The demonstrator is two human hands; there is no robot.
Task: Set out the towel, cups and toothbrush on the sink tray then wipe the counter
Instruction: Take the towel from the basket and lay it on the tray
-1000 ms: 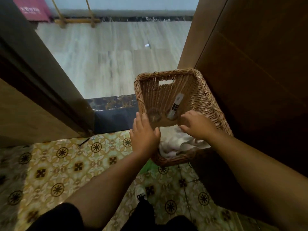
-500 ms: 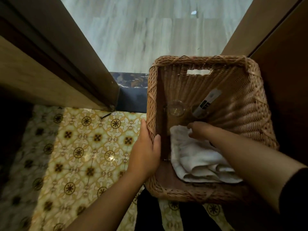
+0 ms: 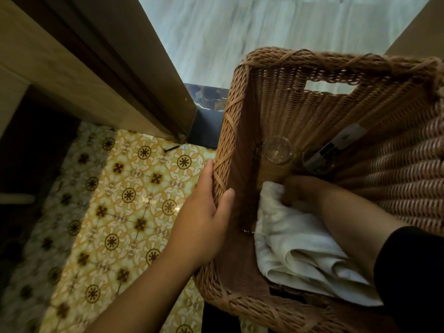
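A brown wicker basket (image 3: 360,68) fills the right half of the view. Inside lie a folded white towel (image 3: 295,246), two clear glass cups (image 3: 277,150) (image 3: 317,161), and a wrapped toothbrush packet (image 3: 341,140) leaning out of the right cup against the far wall. My left hand (image 3: 204,217) grips the basket's left wall, thumb inside the rim. My right hand (image 3: 302,191) is down in the basket, fingers closed on the towel's far end, just short of the cups.
Yellow patterned floor tiles (image 3: 125,212) lie left of the basket. A wooden door frame (image 3: 96,75) runs diagonally at upper left, with a dark threshold (image 3: 206,111) and pale floor (image 3: 264,27) beyond. A brown wooden panel (image 3: 418,27) stands at the far right.
The view has dropped closer over the basket. My right hand went from the rim down onto the towel and closed on it. My left hand has stayed on the left wall.
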